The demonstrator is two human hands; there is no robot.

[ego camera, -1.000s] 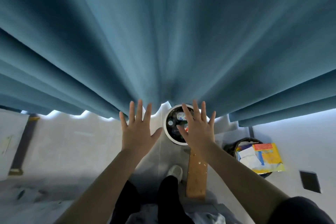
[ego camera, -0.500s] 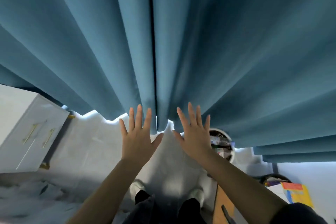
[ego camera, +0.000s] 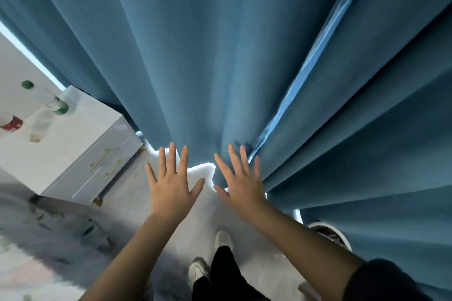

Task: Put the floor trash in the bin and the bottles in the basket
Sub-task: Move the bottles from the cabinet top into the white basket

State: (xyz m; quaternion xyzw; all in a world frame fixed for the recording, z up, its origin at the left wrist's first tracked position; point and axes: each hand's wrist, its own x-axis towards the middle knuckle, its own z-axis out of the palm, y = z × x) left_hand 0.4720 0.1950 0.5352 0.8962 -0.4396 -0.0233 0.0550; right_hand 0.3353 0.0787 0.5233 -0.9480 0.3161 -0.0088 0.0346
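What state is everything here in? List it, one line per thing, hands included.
left hand: open, fingers spread, holding nothing.
right hand: open, fingers spread, holding nothing.
curtain: hanging in folds down to the floor.
cabinet: drawers shut.
green-capped bottle: capped, on the cabinet.
bin: uncovered, mostly hidden behind the curtain.

**Gloss, brass and matt cloth**

The white cabinet (ego camera: pixel 80 144) beside me has a smooth, glossy face, and its slim handles (ego camera: pixel 100 160) look like brass-toned metal. On top of the cabinet, the green-banded bottle (ego camera: pixel 52 104) is clear plastic. Right of the cabinet, the blue curtain (ego camera: pixel 220 56) is matt cloth with a faint sheen along one fold. Below the cabinet, the pale floor (ego camera: pixel 129 193) looks smooth and marbled.
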